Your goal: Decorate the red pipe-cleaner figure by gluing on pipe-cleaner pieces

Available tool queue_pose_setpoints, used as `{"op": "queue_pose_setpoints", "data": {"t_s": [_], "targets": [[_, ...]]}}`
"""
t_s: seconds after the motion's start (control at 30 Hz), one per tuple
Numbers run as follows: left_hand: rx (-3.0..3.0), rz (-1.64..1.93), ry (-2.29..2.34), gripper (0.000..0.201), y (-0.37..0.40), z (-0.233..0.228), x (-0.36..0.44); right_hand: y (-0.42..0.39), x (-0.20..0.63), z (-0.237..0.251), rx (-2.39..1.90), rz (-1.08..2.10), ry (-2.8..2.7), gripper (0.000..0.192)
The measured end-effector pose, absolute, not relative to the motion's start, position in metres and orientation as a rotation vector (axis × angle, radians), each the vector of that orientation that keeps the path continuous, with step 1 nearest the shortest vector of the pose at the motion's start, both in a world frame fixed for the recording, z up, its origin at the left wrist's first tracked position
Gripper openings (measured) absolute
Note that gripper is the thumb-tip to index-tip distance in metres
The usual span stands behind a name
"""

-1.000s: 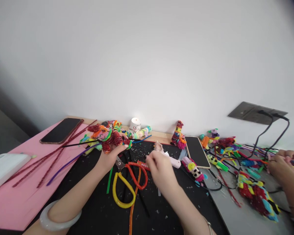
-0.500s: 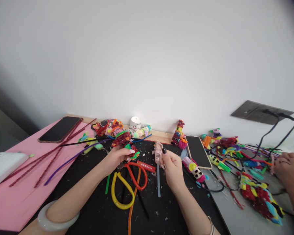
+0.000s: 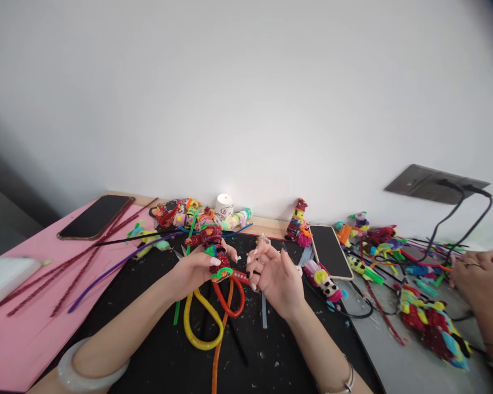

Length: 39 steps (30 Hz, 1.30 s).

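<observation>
My left hand grips a red fuzzy pipe-cleaner doll with green and orange trim at its lower end. To the right, my right hand is open, palm turned up, fingers loosely curled and apart, with nothing held. Behind its fingers lies a pale pink glue gun, mostly hidden. A translucent glue stick extends toward me below that hand. Under the doll, scissors with yellow and red handle loops rest on the black mat; their blades are partly hidden.
Left are a phone and dark red pipe cleaners on a pink board. A paper cup stands by the wall. Right are another phone, several fuzzy dolls, cables at a socket, and another person's hands.
My right hand has let go of the glue gun and opened, moving slightly left toward the doll. My left hand has turned the doll more upright.
</observation>
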<state>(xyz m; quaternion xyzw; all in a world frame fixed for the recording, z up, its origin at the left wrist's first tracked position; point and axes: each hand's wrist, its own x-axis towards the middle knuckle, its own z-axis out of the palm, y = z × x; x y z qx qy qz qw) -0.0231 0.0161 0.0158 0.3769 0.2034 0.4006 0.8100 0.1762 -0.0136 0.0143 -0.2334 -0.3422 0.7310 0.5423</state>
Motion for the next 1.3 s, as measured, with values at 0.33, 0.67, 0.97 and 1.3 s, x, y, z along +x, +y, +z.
{"op": "queue_pose_setpoints", "data": {"t_s": [0.33, 0.67, 0.97, 1.3], "targets": [[0.976, 0.708, 0.283, 0.032, 0.001, 0.023, -0.01, -0.026, 0.16, 0.008, -0.775, 1.49, -0.949, 0.037], [1.239, 0.704, 0.353, 0.025, 0.002, 0.014, -0.014, -0.032, 0.155, 0.003, -0.937, 1.441, -1.101, 0.038], [1.3, 0.622, 0.389, 0.023, 0.002, 0.013, -0.015, -0.035, 0.154, 0.005, -0.981, 1.46, -1.117, 0.034], [1.242, 0.672, 0.423, 0.028, 0.004, 0.015, -0.016, -0.026, 0.161, 0.001, -0.867, 1.459, -1.026, 0.032]]}}
